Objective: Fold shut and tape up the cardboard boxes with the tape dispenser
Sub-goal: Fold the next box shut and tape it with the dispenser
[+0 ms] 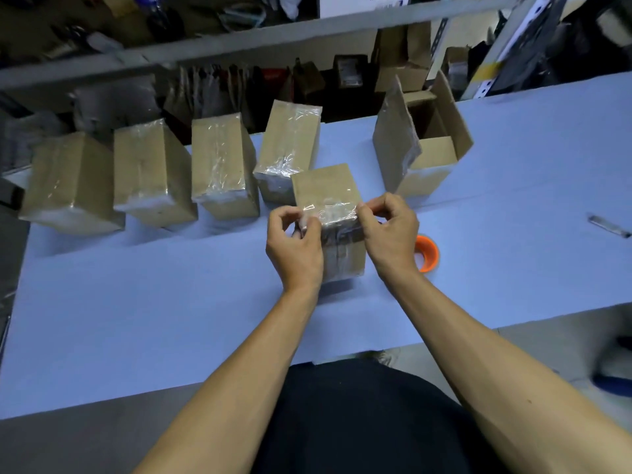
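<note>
Box in hand: a small cardboard box (326, 200) stands on the table (136, 302) right in front of us, just ahead of the row, its flaps folded shut and clear tape (337, 213) shining across its near top edge and down the front face.
Left hand: our left hand (295, 248) has curled fingers pinching the tape at the box's near left corner.
Right hand: our right hand (388, 234) pinches the tape at the near right corner — thumb and fingertips closed on the film, the rest of the hand against the box's side.
Step, as we judge it: pressing down or tidying the tape ends on this box; we would call it nearly sealed.
Tape dispenser: an orange tape roll (427, 253) lies on the table just right of the box, partly hidden behind our right wrist — neither hand holds it.
Done: four taped boxes (219, 165) stand in a row behind and to the left, each with glossy tape over its top.
Left to do: one open box (427, 148) at the back right, flaps still up, well apart from our hands; we judge it the last one awaiting folding and taping.
Other: a small metal tool (608, 225) lies far right on the table, too blurred to name; cluttered shelves (239, 39) run behind.
</note>
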Available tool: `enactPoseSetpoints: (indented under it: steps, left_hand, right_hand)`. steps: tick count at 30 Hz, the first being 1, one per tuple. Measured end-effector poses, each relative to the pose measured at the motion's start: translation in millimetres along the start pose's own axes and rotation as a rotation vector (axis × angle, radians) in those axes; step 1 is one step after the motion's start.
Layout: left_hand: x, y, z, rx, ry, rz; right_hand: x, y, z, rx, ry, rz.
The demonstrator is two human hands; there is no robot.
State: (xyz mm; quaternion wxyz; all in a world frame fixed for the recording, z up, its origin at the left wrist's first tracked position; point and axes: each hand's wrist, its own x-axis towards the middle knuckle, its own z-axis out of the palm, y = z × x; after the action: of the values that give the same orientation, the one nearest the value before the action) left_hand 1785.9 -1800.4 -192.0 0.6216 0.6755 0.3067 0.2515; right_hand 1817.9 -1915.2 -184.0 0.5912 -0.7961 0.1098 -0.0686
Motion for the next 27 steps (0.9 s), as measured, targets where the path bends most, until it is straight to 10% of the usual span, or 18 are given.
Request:
enactPoseSetpoints:
  steps: [8,27]
  left_hand:
    - [2.6,-8.6,10.0,0.164,-0.29,-0.092]
    - [26.6,-11.7,6.8,0.0,-0.213,-0.195]
  right_hand:
    - [-5.3,7.0,12.7,-0.06,-0.17,0.067]
    - [10.1,3.3,23.1,-0.089,-0.144,0.22]
